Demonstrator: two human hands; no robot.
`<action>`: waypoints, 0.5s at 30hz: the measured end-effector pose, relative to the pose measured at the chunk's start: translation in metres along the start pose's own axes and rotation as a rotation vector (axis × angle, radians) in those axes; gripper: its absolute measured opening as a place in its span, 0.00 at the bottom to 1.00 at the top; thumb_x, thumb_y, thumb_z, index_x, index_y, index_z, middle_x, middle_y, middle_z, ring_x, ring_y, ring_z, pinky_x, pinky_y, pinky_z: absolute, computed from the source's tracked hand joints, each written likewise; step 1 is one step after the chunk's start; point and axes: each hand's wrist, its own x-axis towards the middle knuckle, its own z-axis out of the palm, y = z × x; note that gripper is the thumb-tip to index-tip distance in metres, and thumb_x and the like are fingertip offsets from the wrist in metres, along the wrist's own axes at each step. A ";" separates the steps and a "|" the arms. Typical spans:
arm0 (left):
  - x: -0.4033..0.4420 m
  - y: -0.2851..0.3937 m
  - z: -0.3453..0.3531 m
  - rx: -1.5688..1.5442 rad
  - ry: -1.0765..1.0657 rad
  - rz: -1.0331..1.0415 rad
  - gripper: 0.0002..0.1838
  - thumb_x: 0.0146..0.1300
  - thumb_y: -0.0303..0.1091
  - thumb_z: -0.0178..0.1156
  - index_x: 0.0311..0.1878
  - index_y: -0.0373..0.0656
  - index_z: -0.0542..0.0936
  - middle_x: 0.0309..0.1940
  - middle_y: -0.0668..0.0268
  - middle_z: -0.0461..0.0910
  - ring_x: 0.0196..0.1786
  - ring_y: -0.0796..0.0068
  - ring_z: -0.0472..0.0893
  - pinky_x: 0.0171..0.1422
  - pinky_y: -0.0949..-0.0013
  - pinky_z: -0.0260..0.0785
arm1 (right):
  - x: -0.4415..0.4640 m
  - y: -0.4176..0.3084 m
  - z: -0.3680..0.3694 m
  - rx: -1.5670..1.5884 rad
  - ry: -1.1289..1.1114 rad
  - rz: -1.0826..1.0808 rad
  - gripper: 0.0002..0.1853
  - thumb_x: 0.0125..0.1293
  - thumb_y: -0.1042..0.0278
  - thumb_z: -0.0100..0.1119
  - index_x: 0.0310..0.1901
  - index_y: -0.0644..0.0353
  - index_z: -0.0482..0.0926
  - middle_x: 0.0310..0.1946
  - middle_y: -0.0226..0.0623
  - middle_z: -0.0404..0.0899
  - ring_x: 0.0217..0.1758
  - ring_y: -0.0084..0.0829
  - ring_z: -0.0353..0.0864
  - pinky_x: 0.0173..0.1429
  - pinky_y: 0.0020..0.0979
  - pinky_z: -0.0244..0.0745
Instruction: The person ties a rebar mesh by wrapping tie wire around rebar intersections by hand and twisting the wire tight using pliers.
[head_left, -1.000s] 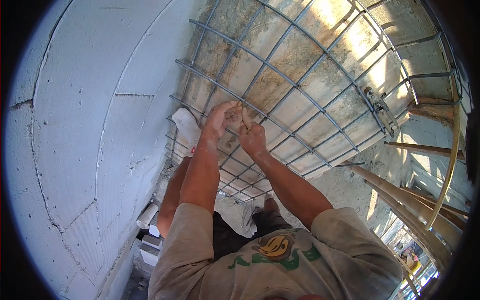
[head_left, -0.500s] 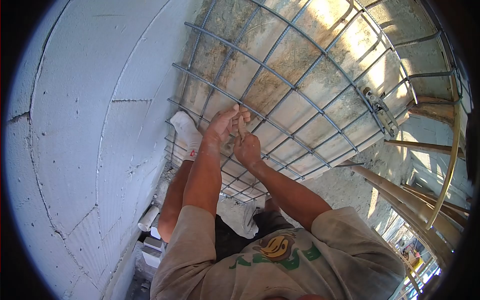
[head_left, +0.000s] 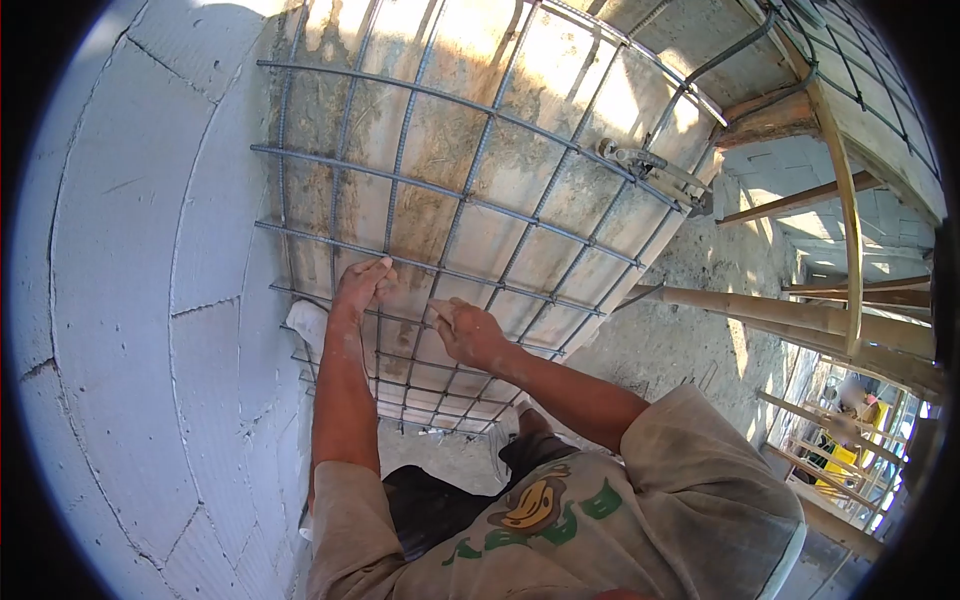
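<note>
The steel grid (head_left: 463,200) spreads over a stained board (head_left: 430,222). At one bar crossing is the left hand (head_left: 362,288); the right hand (head_left: 472,334) is curled nearby. Whether either pinches anything, I cannot tell. A pale block wall (head_left: 130,300) flanks the grid; opposite are rough floor (head_left: 690,262) and wooden poles (head_left: 800,312).

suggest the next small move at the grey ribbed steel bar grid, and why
Probably bring the bare right hand up toward the bare left hand: the left appears to be at a crossing in the grey ribbed steel bar grid, while the right is apart, lower in view. Whether either holds anything small is unclear.
</note>
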 end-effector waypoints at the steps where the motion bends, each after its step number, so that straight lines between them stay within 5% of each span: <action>1: -0.010 0.013 0.011 0.014 0.108 -0.074 0.18 0.61 0.49 0.61 0.30 0.42 0.77 0.17 0.78 0.67 0.18 0.85 0.64 0.22 0.77 0.58 | -0.002 0.013 -0.024 -0.004 0.089 -0.039 0.17 0.63 0.68 0.52 0.52 0.63 0.74 0.34 0.50 0.78 0.40 0.49 0.78 0.44 0.42 0.73; 6: -0.012 0.014 0.010 -0.027 0.089 -0.120 0.18 0.59 0.51 0.62 0.32 0.43 0.78 0.16 0.82 0.64 0.18 0.90 0.62 0.20 0.82 0.50 | -0.010 0.040 -0.181 -0.179 0.444 -0.001 0.15 0.62 0.72 0.53 0.50 0.62 0.75 0.37 0.50 0.76 0.39 0.51 0.76 0.45 0.42 0.73; 10: -0.009 0.013 0.008 0.051 0.117 -0.145 0.20 0.57 0.52 0.63 0.31 0.42 0.79 0.16 0.81 0.64 0.18 0.90 0.61 0.19 0.81 0.49 | -0.007 0.059 -0.266 -0.602 0.676 0.018 0.23 0.57 0.74 0.57 0.56 0.61 0.70 0.52 0.45 0.69 0.56 0.46 0.69 0.58 0.42 0.66; 15: 0.007 0.028 -0.005 0.497 0.131 -0.069 0.20 0.54 0.52 0.64 0.29 0.40 0.82 0.19 0.70 0.75 0.23 0.78 0.72 0.27 0.73 0.63 | -0.002 0.095 -0.301 -0.905 0.484 0.195 0.36 0.54 0.76 0.59 0.66 0.54 0.59 0.59 0.45 0.63 0.65 0.46 0.61 0.68 0.44 0.56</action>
